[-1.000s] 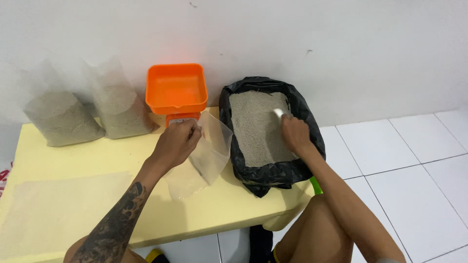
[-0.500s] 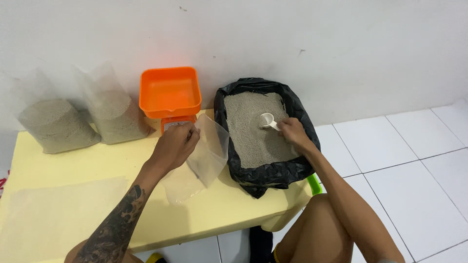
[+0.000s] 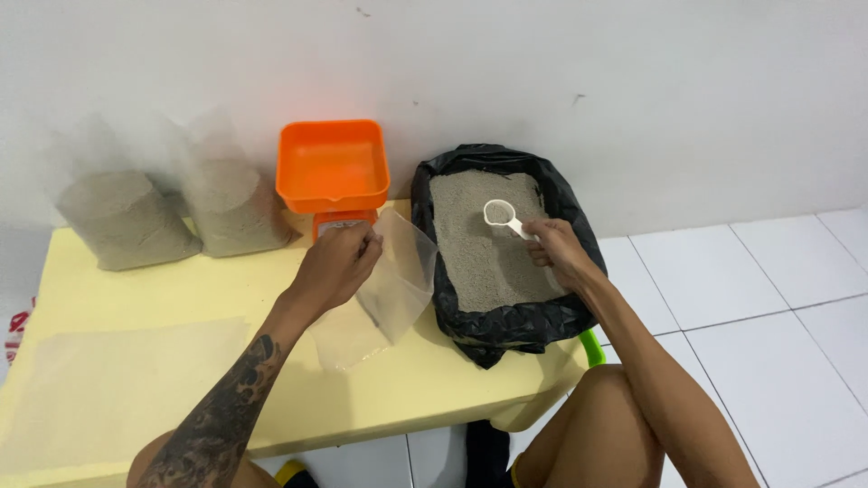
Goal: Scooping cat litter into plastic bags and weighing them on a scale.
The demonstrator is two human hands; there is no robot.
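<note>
Right hand grips white scoop over sand — left hand pinches clear bag.

1. My left hand hides most of the small scale under the orange tray.
2. The black liner covers its container completely.
3. The picture's bottom edge cuts off my arms and my knee.

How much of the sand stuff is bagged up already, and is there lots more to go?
Two filled clear bags stand by the wall, so those look done. In hand: the left hand holds an empty clear bag open, while the right hand lifts a white scoop above the grey grains. Left: the black-lined bin looks nearly full, and the orange scale tray sits empty.
</note>
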